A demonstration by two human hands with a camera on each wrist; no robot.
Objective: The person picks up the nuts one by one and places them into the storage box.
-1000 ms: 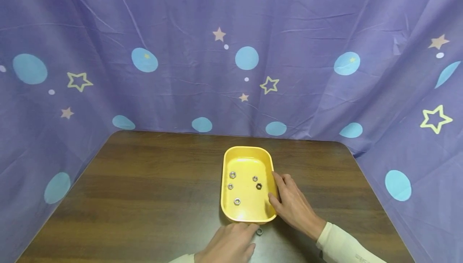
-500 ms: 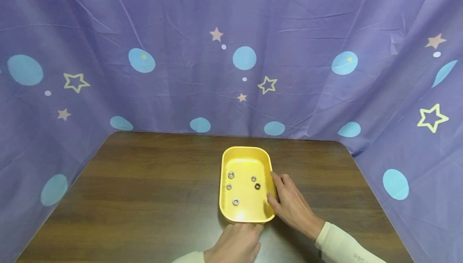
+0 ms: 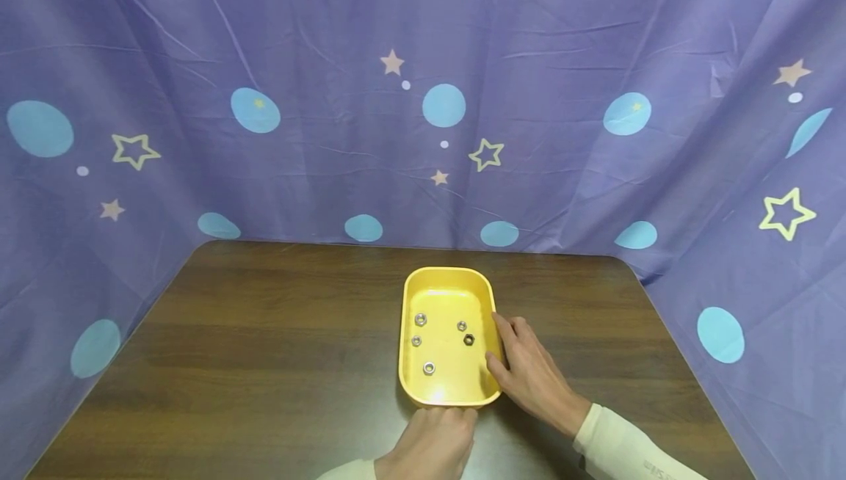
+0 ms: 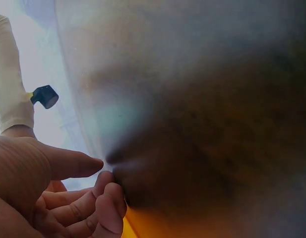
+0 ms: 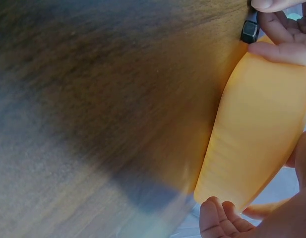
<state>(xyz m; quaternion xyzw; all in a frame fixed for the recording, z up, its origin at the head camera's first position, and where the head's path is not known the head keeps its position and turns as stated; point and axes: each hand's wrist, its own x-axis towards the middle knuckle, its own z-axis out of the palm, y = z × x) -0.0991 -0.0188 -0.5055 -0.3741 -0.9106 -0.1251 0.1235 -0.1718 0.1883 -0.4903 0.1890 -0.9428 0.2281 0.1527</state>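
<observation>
A yellow plastic tray [image 3: 449, 396] stands on the table with several hex nuts inside, among them a dark nut [image 3: 468, 339] and a silver nut [image 3: 429, 368]. My right hand [image 3: 534, 370] holds the tray's right side, its thumb reaching over the rim. Just before the tray's front end is my left hand [image 3: 431, 445], fingers bent, fingertips down near the tabletop. Another dark nut [image 5: 250, 31] appears beside the left fingertips in the right wrist view; the head view hides it. Whether thumb and finger pinch that nut is unclear. Thumb and index fingertip [image 4: 104, 181] are close together in the left wrist view.
The dark wooden table [image 3: 264, 348] extends around the tray. Purple curtains [image 3: 330, 98] with stars and blue dots hang behind it and along both sides. A small black device [image 4: 45, 96] sits at the light right sleeve [image 4: 11, 74].
My left hand has moved slightly right, covering the nut that lay before the tray in the head view. My right hand stays at the tray's side. The head view has shifted slightly.
</observation>
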